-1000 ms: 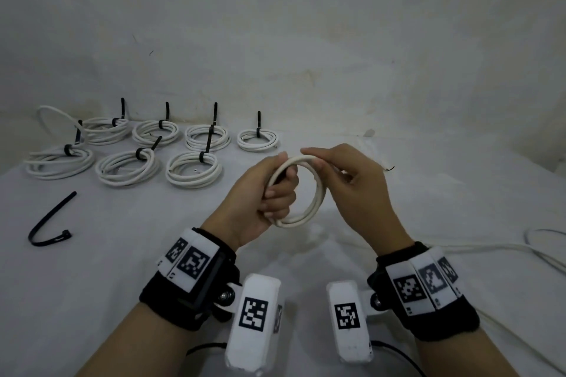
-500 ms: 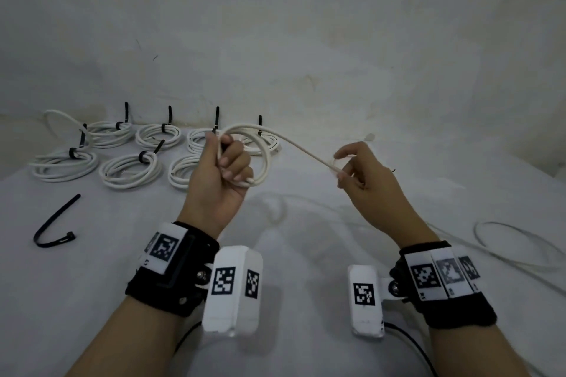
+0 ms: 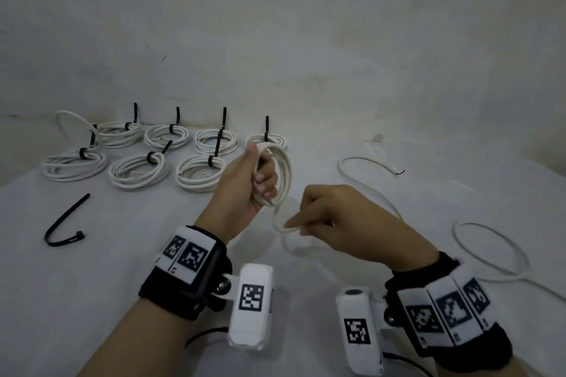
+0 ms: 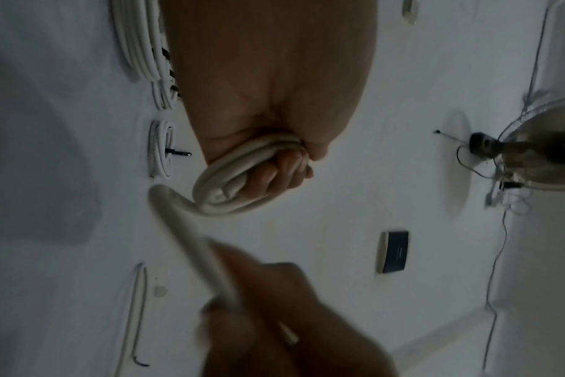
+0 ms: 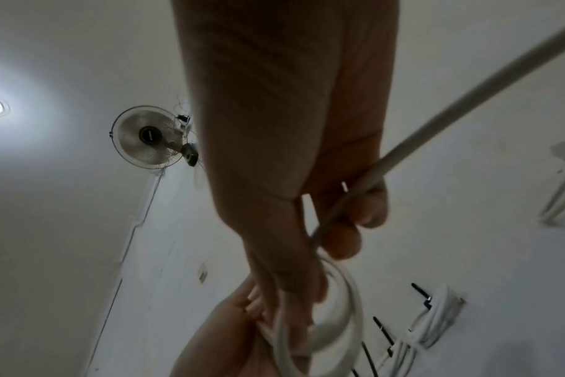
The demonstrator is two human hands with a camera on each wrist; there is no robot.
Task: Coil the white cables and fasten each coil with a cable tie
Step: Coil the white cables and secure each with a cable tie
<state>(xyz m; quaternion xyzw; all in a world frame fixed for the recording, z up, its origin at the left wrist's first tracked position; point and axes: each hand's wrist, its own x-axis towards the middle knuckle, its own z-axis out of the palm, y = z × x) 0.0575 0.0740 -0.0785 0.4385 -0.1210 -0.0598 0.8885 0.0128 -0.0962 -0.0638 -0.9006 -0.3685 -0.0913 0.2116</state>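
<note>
- Your left hand (image 3: 245, 184) grips the coil (image 3: 283, 176) above the table (image 3: 122, 269) — fingers curled through its loops.
- Your right hand (image 3: 343, 220) pinches the cable (image 5: 436, 120); motion blur hides its fingertips.
- Cable's far end (image 3: 398, 171) lies beyond.

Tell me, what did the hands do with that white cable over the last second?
The left hand kept its grip on the coil while lifting it up and away from the body. The right hand first drew the loose cable out sideways, then came back close under the coil, pinching it to lay another loop. The seven tied coils and the spare black tie on the table did not move.
</note>
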